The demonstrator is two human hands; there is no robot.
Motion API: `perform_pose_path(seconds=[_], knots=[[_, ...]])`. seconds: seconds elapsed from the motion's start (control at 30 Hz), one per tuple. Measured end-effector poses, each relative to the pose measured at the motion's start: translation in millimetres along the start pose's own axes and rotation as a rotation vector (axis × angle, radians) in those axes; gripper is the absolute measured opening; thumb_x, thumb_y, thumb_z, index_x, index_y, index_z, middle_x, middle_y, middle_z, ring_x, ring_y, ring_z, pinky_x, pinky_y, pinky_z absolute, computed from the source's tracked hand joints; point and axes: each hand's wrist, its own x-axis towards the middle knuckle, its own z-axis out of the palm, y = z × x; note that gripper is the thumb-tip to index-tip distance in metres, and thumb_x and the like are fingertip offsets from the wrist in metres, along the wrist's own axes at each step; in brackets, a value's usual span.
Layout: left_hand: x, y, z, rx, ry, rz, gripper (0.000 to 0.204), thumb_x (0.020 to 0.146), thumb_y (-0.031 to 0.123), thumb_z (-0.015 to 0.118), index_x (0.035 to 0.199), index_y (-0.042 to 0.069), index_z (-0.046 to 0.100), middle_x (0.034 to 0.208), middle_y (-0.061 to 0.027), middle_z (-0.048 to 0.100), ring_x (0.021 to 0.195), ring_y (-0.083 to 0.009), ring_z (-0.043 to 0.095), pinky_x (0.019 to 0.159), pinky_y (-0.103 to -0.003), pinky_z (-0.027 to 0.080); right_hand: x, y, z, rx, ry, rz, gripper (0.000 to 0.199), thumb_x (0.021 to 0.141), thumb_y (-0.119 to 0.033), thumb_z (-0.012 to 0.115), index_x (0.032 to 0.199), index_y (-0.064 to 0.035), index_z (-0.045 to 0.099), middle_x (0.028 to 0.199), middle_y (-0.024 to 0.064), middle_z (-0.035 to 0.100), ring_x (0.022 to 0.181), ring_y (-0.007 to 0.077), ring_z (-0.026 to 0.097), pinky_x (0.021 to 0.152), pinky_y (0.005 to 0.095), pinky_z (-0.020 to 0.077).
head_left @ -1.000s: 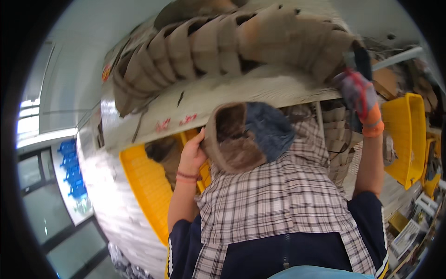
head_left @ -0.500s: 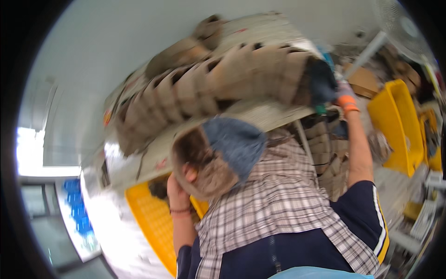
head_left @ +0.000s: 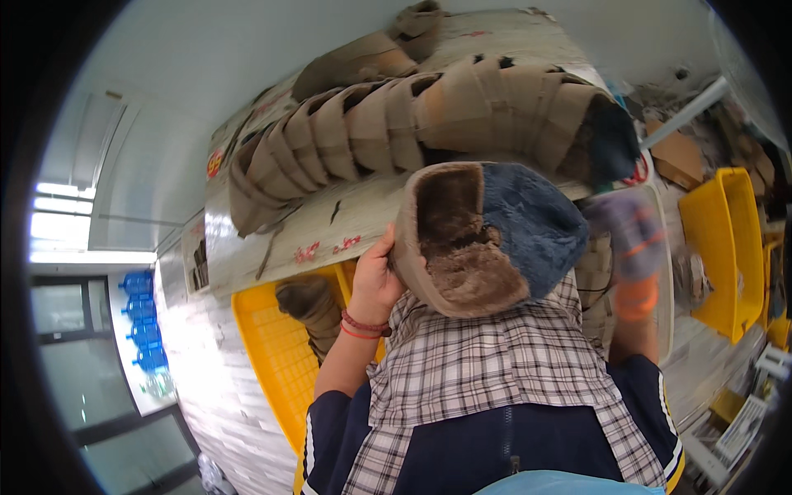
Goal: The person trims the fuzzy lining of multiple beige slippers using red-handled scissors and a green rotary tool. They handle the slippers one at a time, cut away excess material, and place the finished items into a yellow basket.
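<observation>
A fur-lined winter hat [head_left: 470, 285], brown and dark blue inside, is in front of my chest with its opening toward me. My bare left hand [head_left: 377, 279] grips it by its left rim, thumb near the edge and two bracelets on the wrist. To the right of the hat is my right hand [head_left: 629, 239], in a grey-purple glove with an orange cuff. Motion smears its fingers, and it appears apart from the hat. Beyond, a long row of nested brown hats [head_left: 396, 124] lies across the table [head_left: 309, 235], ending in a dark blue lining at the right.
More brown hats [head_left: 355, 66] lie behind the row. Under the table's near edge, a yellow basket [head_left: 268, 330] holds brown pieces. At my right stand a yellow crate [head_left: 726, 256], a cardboard box [head_left: 676, 157] and a fan's pale pole [head_left: 689, 111]. Blue water bottles [head_left: 142, 309] stand far left.
The hat in my left hand has risen and turned its lining more fully into view. My right hand has come back from the row's right end toward me. The view has shifted slightly.
</observation>
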Motion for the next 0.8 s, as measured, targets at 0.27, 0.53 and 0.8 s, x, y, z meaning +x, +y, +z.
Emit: perform_pose_path(seconds=[0.27,0.53,0.8], knots=[[43.2,-32.9,80.4,0.769,-0.500,0.255,0.027,0.095,0.023,0.051,0.107,-0.001,0.056,0.114,-0.0091,0.059,0.104,-0.0171,0.055,0.092,-0.028,0.041,-37.5,0.1,64.5,0.267,-0.005,0.272,0.040,0.083,-0.011,0.066,0.118,0.0029,0.053,0.108,0.0086,0.062,0.100,0.0148,0.057,0.087,0.0285,0.0461],[189.0,135.2,107.0,2.072,0.113,1.439,0.047,0.086,0.049,0.054,0.115,0.013,0.061,0.127,-0.0126,0.054,0.119,-0.0295,0.048,0.103,-0.045,0.027,43.8,63.5,-0.2,-0.280,0.735,-0.050,0.029,0.083,-0.010,0.058,0.108,0.0048,0.056,0.089,0.0153,0.067,0.078,0.0263,0.065,0.070,0.0322,0.0498],[225.7,141.7,113.5,1.909,-0.186,0.463,0.048,0.087,0.046,0.051,0.111,0.006,0.064,0.110,-0.0096,0.065,0.103,-0.0206,0.058,0.090,-0.029,0.041,137.3,118.9,12.6,0.861,0.154,0.117,0.026,0.083,-0.008,0.060,0.107,0.0022,0.058,0.106,0.0115,0.063,0.094,0.0224,0.061,0.084,0.0300,0.0495]])
